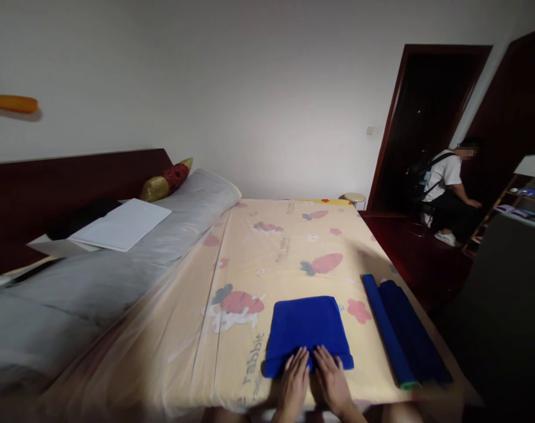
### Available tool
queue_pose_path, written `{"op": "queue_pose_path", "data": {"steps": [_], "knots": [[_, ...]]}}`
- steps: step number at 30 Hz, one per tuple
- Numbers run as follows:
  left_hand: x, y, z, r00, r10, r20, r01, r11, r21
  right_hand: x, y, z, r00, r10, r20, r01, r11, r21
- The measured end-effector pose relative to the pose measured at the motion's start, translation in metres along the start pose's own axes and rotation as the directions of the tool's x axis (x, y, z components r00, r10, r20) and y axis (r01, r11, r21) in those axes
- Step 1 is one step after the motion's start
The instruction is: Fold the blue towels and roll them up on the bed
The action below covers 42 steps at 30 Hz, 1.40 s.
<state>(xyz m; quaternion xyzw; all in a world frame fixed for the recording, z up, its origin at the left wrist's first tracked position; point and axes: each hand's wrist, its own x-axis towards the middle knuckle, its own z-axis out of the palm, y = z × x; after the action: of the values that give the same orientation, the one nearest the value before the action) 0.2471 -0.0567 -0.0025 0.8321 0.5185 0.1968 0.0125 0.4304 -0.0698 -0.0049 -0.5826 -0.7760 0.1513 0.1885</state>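
Note:
A blue cloth (309, 323) lies spread on the bed near its front edge. Its near edge forms a thick fold or roll. My left hand (296, 376) presses on that near edge, fingers stretched out and lying flat. Beside it, my right hand (330, 371) rests on the same edge with its fingers also extended. Neither hand visibly grasps the cloth. To the right lie a narrow blue roll (388, 329) with a green end and a wider dark blue folded or rolled cloth (414, 332).
The bed sheet (241, 258) has carrot and rabbit prints. At the left are a grey quilt (139, 264), a white board-like sheet (124, 226) and a pillow (168, 181). A stool (354, 197) stands beyond the bed. A person (443, 182) sits at the right, near shelves (520, 200).

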Motion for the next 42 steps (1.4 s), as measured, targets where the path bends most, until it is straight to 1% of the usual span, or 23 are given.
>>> {"op": "queue_pose_path", "data": {"steps": [2, 3, 5, 7, 9, 11, 14, 16, 17, 19, 21, 24, 27, 29, 32, 34, 36, 39, 41, 42], "knots": [[0.001, 0.007, 0.001, 0.998, 0.043, 0.035, -0.042, 0.999, -0.004, 0.004, -0.012, 0.003, 0.996, -0.063, 0.067, 0.061, 0.998, 0.028], [-0.001, 0.005, -0.001, 0.997, 0.046, 0.059, -0.047, 0.999, 0.008, 0.004, -0.012, 0.003, 0.994, -0.073, 0.076, 0.071, 0.997, 0.029], [-0.009, -0.008, -0.01, 0.995, 0.028, 0.095, -0.032, 0.998, 0.048, -0.001, 0.001, -0.002, 0.997, -0.057, 0.049, 0.057, 0.998, 0.007], [-0.02, -0.029, -0.021, 0.995, -0.003, 0.097, -0.006, 0.995, 0.097, -0.009, 0.024, -0.009, 1.0, -0.029, -0.003, 0.029, 0.999, -0.035], [-0.032, -0.051, -0.029, 0.997, -0.046, 0.066, 0.036, 0.988, 0.148, -0.019, 0.048, -0.017, 0.998, 0.011, -0.059, -0.017, 0.996, -0.087], [-0.043, -0.066, -0.034, 0.995, -0.103, 0.005, 0.1, 0.975, 0.199, -0.028, 0.064, -0.021, 0.992, 0.057, -0.111, -0.072, 0.988, -0.136], [-0.053, -0.073, -0.032, 0.973, -0.199, -0.118, 0.224, 0.94, 0.257, -0.037, 0.07, -0.02, 0.981, 0.094, -0.173, -0.125, 0.975, -0.181], [-0.055, -0.071, -0.026, 0.957, -0.24, -0.162, 0.276, 0.923, 0.269, -0.039, 0.066, -0.015, 0.98, 0.093, -0.178, -0.127, 0.973, -0.192], [-0.054, -0.069, -0.023, 0.958, -0.241, -0.158, 0.276, 0.924, 0.264, -0.039, 0.064, -0.013, 0.981, 0.097, -0.168, -0.129, 0.973, -0.191], [-0.051, -0.064, -0.017, 0.967, -0.228, -0.109, 0.249, 0.938, 0.24, -0.038, 0.059, -0.009, 0.983, 0.12, -0.138, -0.143, 0.974, -0.175], [-0.043, -0.059, -0.015, 0.971, -0.235, -0.048, 0.24, 0.948, 0.209, -0.033, 0.055, -0.01, 0.981, 0.151, -0.121, -0.168, 0.975, -0.147], [-0.027, -0.053, -0.024, 0.95, -0.31, 0.038, 0.3, 0.94, 0.165, -0.021, 0.05, -0.021, 0.978, 0.184, -0.097, -0.195, 0.973, -0.124], [-0.008, -0.05, -0.04, 0.911, -0.387, 0.144, 0.372, 0.92, 0.122, -0.005, 0.046, -0.037, 0.978, 0.198, -0.069, -0.205, 0.97, -0.13], [0.002, -0.052, -0.048, 0.886, -0.421, 0.193, 0.405, 0.906, 0.119, 0.004, 0.045, -0.044, 0.973, 0.222, -0.064, -0.229, 0.963, -0.142], [0.012, -0.054, -0.05, 0.872, -0.436, 0.222, 0.417, 0.9, 0.13, 0.015, 0.041, -0.046, 0.955, 0.291, -0.062, -0.297, 0.938, -0.178], [0.018, -0.046, -0.045, 0.872, -0.435, 0.226, 0.415, 0.9, 0.132, 0.02, 0.03, -0.041, 0.947, 0.313, -0.069, -0.32, 0.928, -0.192], [0.024, -0.029, -0.037, 0.884, -0.4, 0.243, 0.385, 0.917, 0.108, 0.024, 0.01, -0.032, 0.959, 0.278, -0.064, -0.285, 0.942, -0.178], [0.028, 0.004, -0.022, 0.911, -0.282, 0.302, 0.285, 0.958, 0.033, 0.024, -0.023, -0.017, 0.989, 0.143, -0.022, -0.145, 0.982, -0.119], [0.025, 0.015, -0.016, 0.922, -0.205, 0.329, 0.221, 0.975, -0.011, 0.021, -0.035, -0.01, 0.999, 0.049, -0.005, -0.049, 0.997, -0.064], [0.022, 0.015, -0.015, 0.929, -0.171, 0.329, 0.191, 0.981, -0.029, 0.018, -0.035, -0.008, 1.0, 0.014, -0.008, -0.015, 0.999, -0.041]]}}
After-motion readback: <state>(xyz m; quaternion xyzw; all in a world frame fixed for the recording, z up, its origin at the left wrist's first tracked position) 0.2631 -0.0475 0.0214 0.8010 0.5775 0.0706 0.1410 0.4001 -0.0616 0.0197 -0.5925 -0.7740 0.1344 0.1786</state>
